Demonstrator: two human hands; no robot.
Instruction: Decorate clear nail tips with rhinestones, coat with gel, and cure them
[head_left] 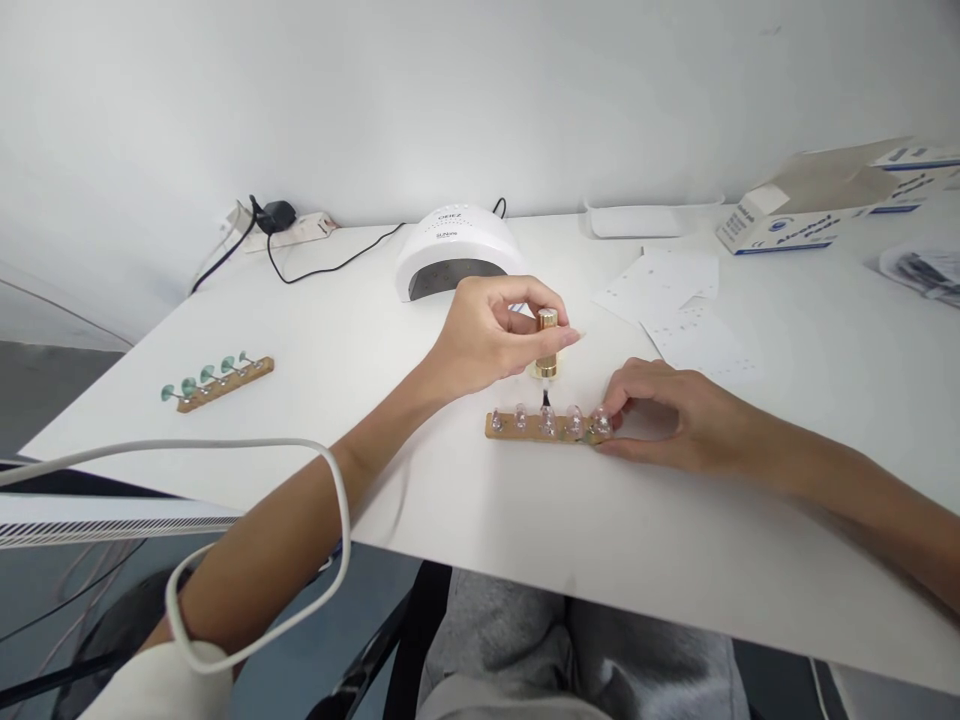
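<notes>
My left hand (pixel 504 335) pinches the gold cap of a nail polish brush (pixel 548 345). The dark bristles point down at the middle one of several clear, glittery false nails (pixel 548 422), which stand in a row on a wooden strip (pixel 517 433). Whether the bristles touch that nail I cannot tell. My right hand (pixel 667 415) grips the right end of this strip between thumb and fingers. Part of a pale gold, round-looking object shows behind the brush cap, mostly hidden.
A white nail lamp (pixel 459 240) stands behind my left hand. At the left lies another wooden strip (pixel 225 385) with green nails. Paper sheets (pixel 679 300), a white tray (pixel 634 222) and an open carton (pixel 795 215) are at the right. A white cable (pixel 341 500) loops past my left arm.
</notes>
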